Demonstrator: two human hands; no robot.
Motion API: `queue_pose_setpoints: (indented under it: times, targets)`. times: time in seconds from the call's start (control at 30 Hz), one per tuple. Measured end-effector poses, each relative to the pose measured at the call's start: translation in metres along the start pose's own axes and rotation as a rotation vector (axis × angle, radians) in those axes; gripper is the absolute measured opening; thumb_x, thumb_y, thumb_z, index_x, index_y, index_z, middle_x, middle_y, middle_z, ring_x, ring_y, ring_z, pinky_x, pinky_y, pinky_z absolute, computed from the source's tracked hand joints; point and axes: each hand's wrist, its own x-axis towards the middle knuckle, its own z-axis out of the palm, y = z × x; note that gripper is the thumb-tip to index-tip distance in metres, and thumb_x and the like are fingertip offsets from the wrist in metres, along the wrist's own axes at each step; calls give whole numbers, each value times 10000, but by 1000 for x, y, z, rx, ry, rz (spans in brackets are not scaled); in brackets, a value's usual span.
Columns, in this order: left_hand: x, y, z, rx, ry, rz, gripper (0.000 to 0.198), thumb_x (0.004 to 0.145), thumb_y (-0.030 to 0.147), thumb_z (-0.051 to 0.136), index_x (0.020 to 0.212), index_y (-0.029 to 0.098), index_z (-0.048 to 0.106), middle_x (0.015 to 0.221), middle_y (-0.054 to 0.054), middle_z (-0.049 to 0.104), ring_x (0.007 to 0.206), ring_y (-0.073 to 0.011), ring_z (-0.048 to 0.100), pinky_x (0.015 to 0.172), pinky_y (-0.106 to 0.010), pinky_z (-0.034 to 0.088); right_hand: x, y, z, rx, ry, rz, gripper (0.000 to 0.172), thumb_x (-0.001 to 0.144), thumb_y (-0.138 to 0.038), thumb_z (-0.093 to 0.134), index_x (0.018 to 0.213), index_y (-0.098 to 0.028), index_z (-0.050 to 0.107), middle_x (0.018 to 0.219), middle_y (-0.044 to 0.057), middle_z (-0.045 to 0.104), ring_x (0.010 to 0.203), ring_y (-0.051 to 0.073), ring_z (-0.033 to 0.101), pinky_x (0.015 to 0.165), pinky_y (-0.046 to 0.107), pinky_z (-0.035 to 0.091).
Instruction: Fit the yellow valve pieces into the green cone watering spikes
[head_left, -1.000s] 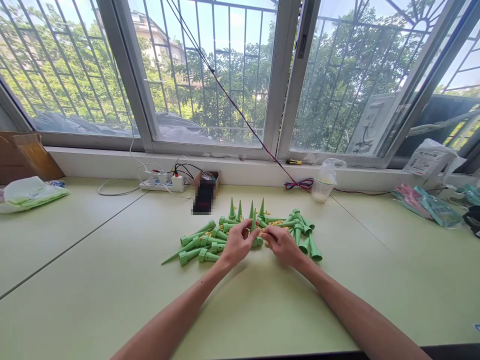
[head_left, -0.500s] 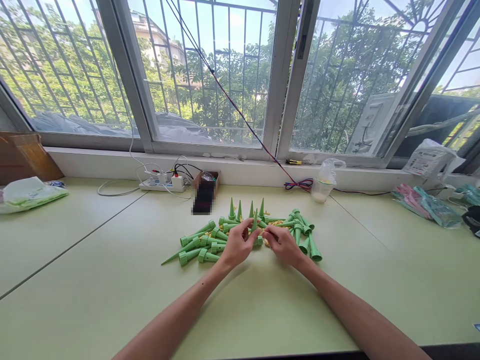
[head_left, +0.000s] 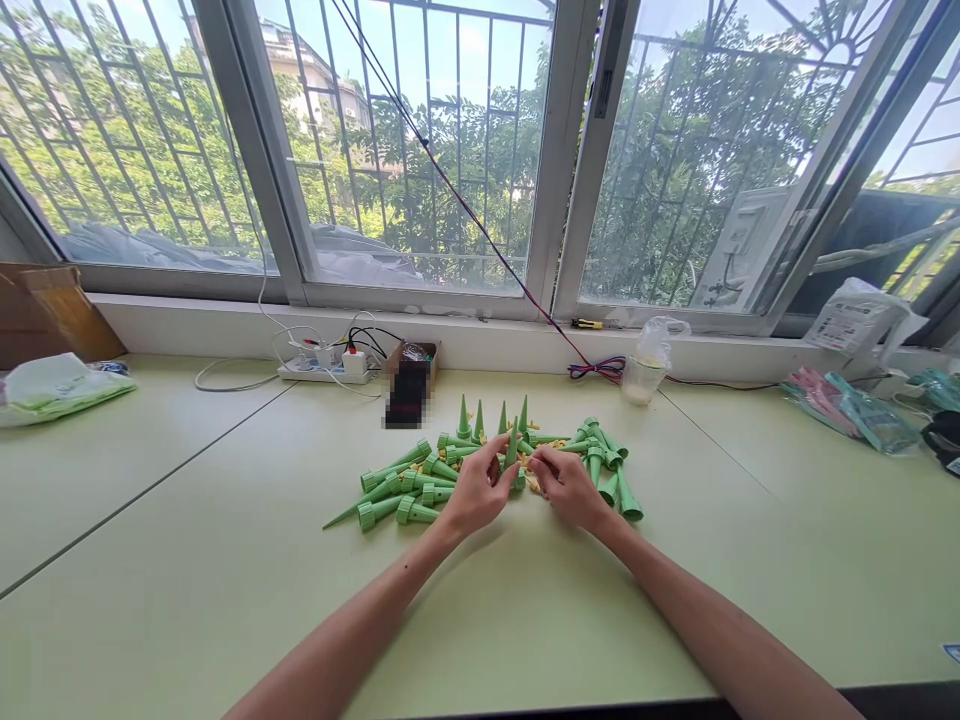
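A heap of green plastic cone spikes (head_left: pixel 405 485) lies on the pale green table (head_left: pixel 187 560), some flat, some standing upright (head_left: pixel 463 418). Small yellow pieces (head_left: pixel 534 486) are scattered among them. My left hand (head_left: pixel 476 490) is closed around one green cone (head_left: pixel 511 452), holding it point up. My right hand (head_left: pixel 568 484) sits just to its right, fingers pinched together near the cone's base; what it pinches is too small to name.
A power strip with cables (head_left: pixel 324 368) and a dark box (head_left: pixel 409 390) sit near the window sill. A clear plastic cup (head_left: pixel 646 375) stands at back right. Plastic bags lie at far left (head_left: pixel 56 388) and far right (head_left: pixel 855 410).
My right hand has shifted slightly up and left, closer to the cone in my left hand. The left hand has barely moved.
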Motion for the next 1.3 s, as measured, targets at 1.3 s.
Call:
queue_pose_setpoints:
  times: [1.3]
  targets:
    - [-1, 1, 4, 39, 38, 12, 292, 831, 252, 531, 1103, 158, 582, 746, 4, 580, 537, -94, 400, 527, -220, 340, 0, 2, 1, 63, 24, 5, 226, 934, -343, 488, 824, -175, 592, 731, 32, 612, 592, 136, 528, 549, 243, 410]
